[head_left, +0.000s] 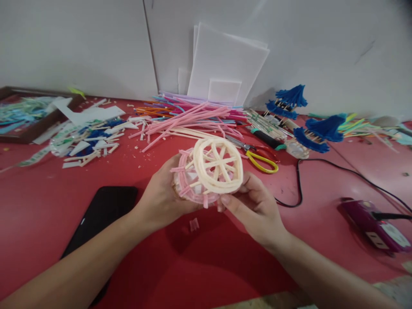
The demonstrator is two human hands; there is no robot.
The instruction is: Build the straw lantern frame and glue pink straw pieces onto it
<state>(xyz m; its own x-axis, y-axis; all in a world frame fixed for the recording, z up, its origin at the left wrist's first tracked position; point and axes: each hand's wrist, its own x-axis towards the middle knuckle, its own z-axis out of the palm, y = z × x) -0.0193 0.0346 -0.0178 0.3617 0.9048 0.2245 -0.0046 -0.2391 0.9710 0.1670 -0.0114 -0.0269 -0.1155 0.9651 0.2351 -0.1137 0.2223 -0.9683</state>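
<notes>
A small round craft model [183, 178] of pink and cream pipe cleaners is held above the red table, between my two hands. Its tilted top is a cream spoked wheel [201, 167], joined by short cream posts to a pink ring underneath. My left hand [161, 197] wraps round the model's left side and lower part, its fingers partly hidden behind it. At the lower right edge, my right hand [257, 210] is closed with thumb and fingers pinching the pink ring. A small pink scrap [194, 224] lies on the table below.
Pink pipe cleaners [189, 122] lie in a pile behind the model, beside yellow-handled scissors [262, 162]. Cut scraps [93, 141] and a black phone [103, 214] are at left. Blue-roofed models [325, 128] stand at right, near a purple power strip [375, 225] and black cable [299, 184].
</notes>
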